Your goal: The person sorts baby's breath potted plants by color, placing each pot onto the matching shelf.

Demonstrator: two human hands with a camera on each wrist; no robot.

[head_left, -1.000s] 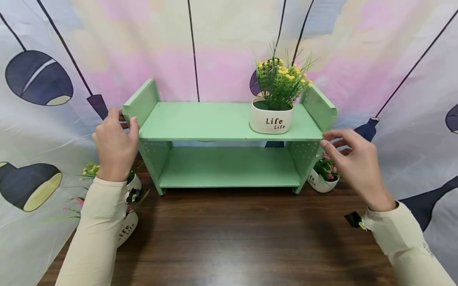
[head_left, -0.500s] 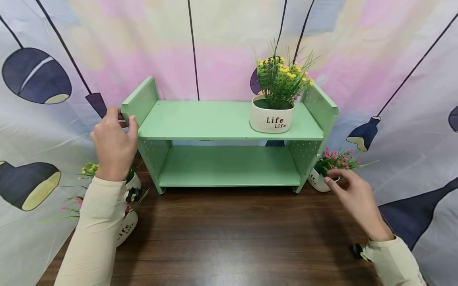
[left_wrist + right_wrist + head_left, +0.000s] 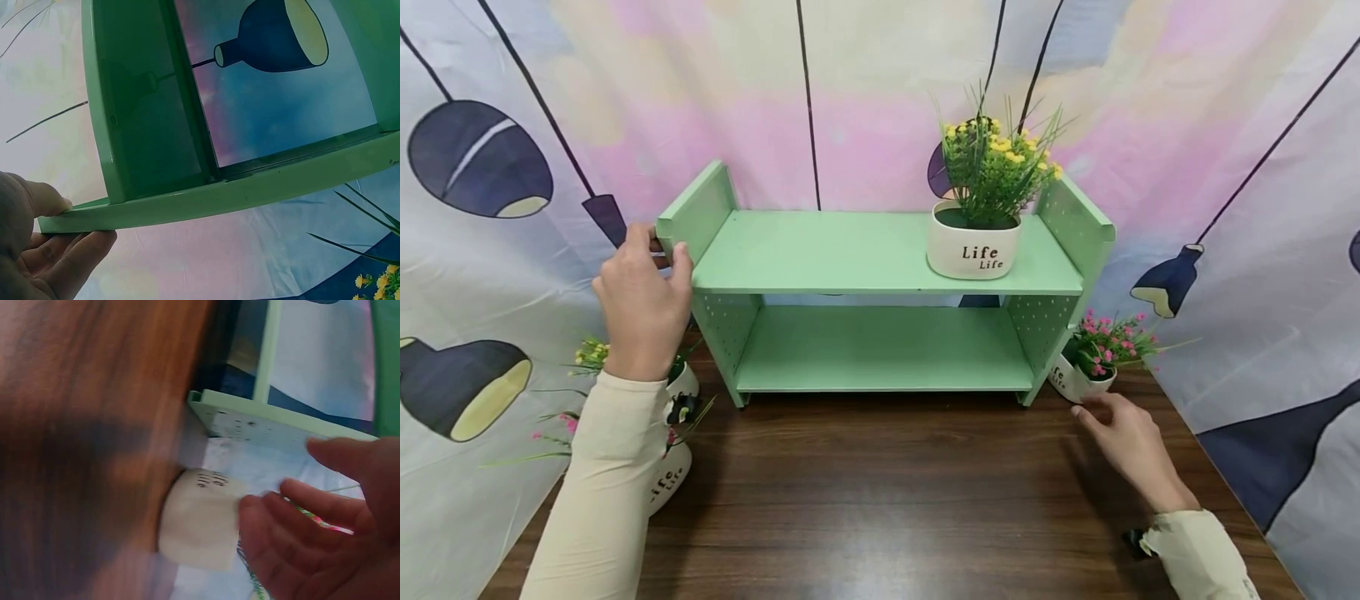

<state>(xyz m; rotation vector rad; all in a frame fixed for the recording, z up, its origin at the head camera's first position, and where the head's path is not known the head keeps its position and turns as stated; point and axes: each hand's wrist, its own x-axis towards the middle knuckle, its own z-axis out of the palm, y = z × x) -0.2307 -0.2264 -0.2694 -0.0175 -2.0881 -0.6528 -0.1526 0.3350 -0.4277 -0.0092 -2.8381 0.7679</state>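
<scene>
My left hand point(image 3: 645, 304) holds the upper left side panel of a green two-tier shelf point(image 3: 880, 346). In the left wrist view, the thumb and fingers point(image 3: 84, 256) pinch the panel's edge from both faces. On the upper board, toward the right, stands a white oval pot of yellow flowers point(image 3: 974, 250) marked "Life". My right hand point(image 3: 1131, 442) hovers over the table at the shelf's right, fingers loosely bent around nothing. Just beyond it sits a white pot of pink flowers point(image 3: 1075, 382), tilted in the head view; the right wrist view shows this pot point(image 3: 199, 528) near the fingertips.
Two more flowerpots stand on the left, partly behind my left arm: one with yellow flowers point(image 3: 683, 382), one pink point(image 3: 672, 479). The brown wooden table point(image 3: 887, 500) runs in front of the shelf. A patterned curtain point(image 3: 880, 100) hangs close behind and at both sides.
My right hand has left the shelf's right side panel and come down toward the table, near the pink-flowered pot. My left hand stays on the left panel.
</scene>
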